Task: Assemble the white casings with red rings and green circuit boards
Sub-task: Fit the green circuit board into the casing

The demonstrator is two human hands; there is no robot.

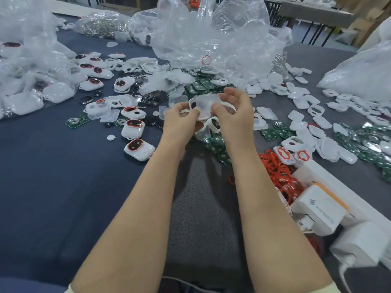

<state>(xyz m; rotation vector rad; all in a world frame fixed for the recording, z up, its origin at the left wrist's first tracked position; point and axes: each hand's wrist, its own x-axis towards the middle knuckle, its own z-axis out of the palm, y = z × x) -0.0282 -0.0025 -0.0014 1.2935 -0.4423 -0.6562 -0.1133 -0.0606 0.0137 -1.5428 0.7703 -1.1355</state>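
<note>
While the left hand [179, 118] and right hand [233, 112] pinch it, the rounded translucent casing [208, 103] looks frosted.

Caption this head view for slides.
Left hand and right hand pinch a translucent white plastic casing over green circuit boards.

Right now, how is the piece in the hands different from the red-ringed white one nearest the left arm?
The held piece is pinched between the left hand and right hand; the ringed casing lies on the table. The held piece looks see-through, no red; the ringed casing is solid white, ringed in red. Both are small plastic.
</note>
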